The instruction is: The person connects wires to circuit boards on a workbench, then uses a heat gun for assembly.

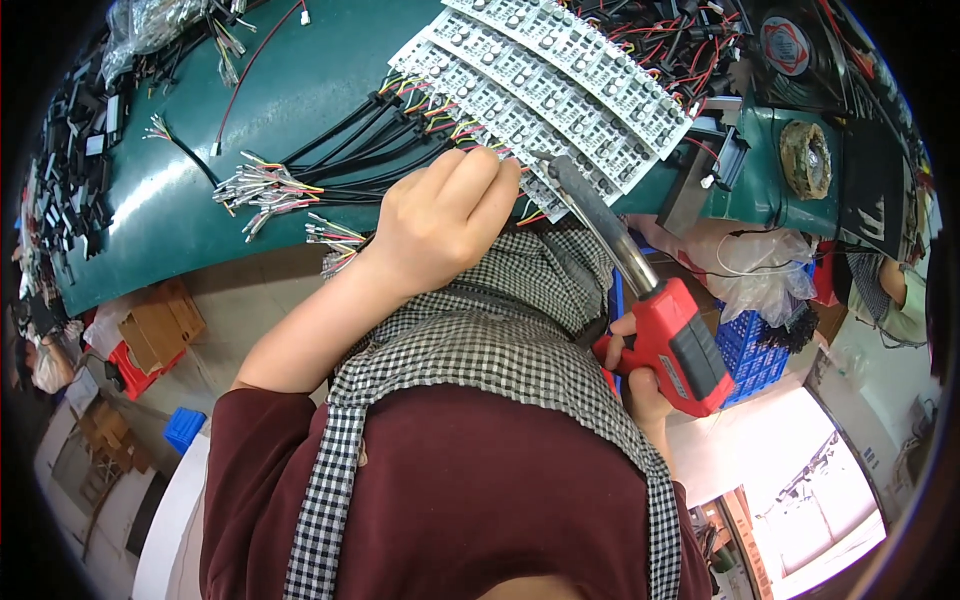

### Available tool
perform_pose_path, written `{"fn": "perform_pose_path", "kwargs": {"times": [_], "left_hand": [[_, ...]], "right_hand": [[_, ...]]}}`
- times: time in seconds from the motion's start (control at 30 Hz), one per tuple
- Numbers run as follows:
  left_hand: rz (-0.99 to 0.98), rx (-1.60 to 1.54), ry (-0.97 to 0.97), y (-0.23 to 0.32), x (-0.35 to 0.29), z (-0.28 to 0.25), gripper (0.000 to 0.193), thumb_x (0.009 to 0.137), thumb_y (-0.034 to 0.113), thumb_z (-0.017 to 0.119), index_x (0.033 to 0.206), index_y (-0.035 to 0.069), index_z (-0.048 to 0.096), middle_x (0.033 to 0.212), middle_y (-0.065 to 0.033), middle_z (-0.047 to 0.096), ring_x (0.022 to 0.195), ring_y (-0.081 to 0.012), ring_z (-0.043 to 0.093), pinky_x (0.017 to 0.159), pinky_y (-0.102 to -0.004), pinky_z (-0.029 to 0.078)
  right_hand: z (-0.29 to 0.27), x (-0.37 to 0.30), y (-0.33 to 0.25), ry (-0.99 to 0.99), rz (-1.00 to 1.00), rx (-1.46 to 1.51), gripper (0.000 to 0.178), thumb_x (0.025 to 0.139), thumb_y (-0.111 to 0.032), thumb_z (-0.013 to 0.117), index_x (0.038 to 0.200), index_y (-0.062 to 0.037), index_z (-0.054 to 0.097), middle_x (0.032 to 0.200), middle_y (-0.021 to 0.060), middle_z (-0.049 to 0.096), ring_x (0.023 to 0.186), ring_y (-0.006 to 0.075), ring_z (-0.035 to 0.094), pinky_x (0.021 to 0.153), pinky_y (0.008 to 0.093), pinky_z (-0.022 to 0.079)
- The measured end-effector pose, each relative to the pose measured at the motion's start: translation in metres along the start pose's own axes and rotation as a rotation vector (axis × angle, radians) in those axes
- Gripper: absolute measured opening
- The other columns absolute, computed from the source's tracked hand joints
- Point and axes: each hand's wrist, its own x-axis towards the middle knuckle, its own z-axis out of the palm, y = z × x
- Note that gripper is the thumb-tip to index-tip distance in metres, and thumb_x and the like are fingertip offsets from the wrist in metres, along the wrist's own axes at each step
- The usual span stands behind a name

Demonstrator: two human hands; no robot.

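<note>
My left hand (pixel 440 215) is closed at the near edge of the white circuit boards (pixel 560 85), its fingers pinching a thin multi-wire cable; the grip itself is mostly hidden. The loose wire ends (pixel 335 235) of a cable show beside that wrist. My right hand (pixel 645 390) is wrapped round a red and black soldering gun (pixel 680 345). Its metal barrel points up and left, with the dark tip close to the board edge, near my left fingertips. Several black cables (pixel 345 165) with coloured wires run leftward from the boards' edge.
Black plastic parts (pixel 75 180) lie along the green table's (pixel 270 110) left side. More red and black wires (pixel 670 40) sit behind the boards. At right are a round tin (pixel 805 160) and a dark block (pixel 690 195). A blue crate (pixel 750 350) stands below the table.
</note>
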Motion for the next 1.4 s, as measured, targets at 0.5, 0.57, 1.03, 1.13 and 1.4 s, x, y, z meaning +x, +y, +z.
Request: {"fn": "perform_pose_path", "kwargs": {"times": [0.5, 0.57, 1.03, 1.13, 1.4], "left_hand": [[-0.004, -0.011, -0.011, 0.0, 0.001, 0.0, 0.017, 0.066, 0.005, 0.06, 0.082, 0.0, 0.059, 0.076, -0.0033, 0.048, 0.061, -0.0115, 0.052, 0.045, -0.0215, 0.043], [-0.005, -0.009, -0.026, 0.0, 0.001, 0.0, 0.017, 0.066, 0.005, 0.06, 0.082, 0.0, 0.059, 0.076, -0.003, 0.047, 0.06, -0.0112, 0.051, 0.044, -0.0212, 0.042], [-0.025, -0.011, -0.032, 0.001, 0.001, -0.001, 0.016, 0.066, 0.006, 0.06, 0.081, 0.001, 0.059, 0.076, -0.0025, 0.047, 0.061, -0.011, 0.051, 0.044, -0.0213, 0.042], [-0.025, -0.009, -0.039, 0.002, 0.001, -0.001, 0.017, 0.065, 0.007, 0.06, 0.08, 0.001, 0.058, 0.076, -0.0026, 0.047, 0.061, -0.0113, 0.051, 0.044, -0.0216, 0.043], [-0.03, -0.005, -0.047, 0.001, 0.001, -0.001, 0.016, 0.065, 0.007, 0.059, 0.079, 0.002, 0.057, 0.076, -0.0027, 0.047, 0.06, -0.0115, 0.051, 0.044, -0.0218, 0.043]], "right_hand": [[-0.012, -0.005, 0.03, 0.073, -0.056, -0.317, 0.04, 0.075, -0.031, 0.072, 0.1, -0.001, 0.065, 0.095, 0.0123, 0.065, 0.085, 0.025, 0.064, 0.084, 0.0353, 0.048], [-0.01, -0.004, 0.027, 0.089, -0.061, -0.271, 0.043, 0.076, -0.031, 0.073, 0.103, 0.0007, 0.063, 0.094, 0.0114, 0.065, 0.082, 0.0227, 0.064, 0.082, 0.0341, 0.049], [0.004, 0.013, -0.011, 0.02, -0.014, -0.097, 0.044, 0.077, -0.023, 0.072, 0.108, 0.0043, 0.056, 0.09, 0.0111, 0.064, 0.063, 0.0132, 0.057, 0.061, 0.0254, 0.047], [0.012, 0.013, -0.014, 0.08, -0.051, -0.014, 0.045, 0.078, -0.023, 0.071, 0.11, 0.004, 0.055, 0.091, 0.0129, 0.063, 0.062, 0.0132, 0.057, 0.061, 0.026, 0.046], [0.013, 0.015, -0.017, 0.127, -0.002, -0.186, 0.061, 0.078, -0.048, 0.068, 0.103, 0.0064, 0.054, 0.082, 0.0097, 0.057, 0.059, 0.0136, 0.049, 0.054, 0.026, 0.038]]}}
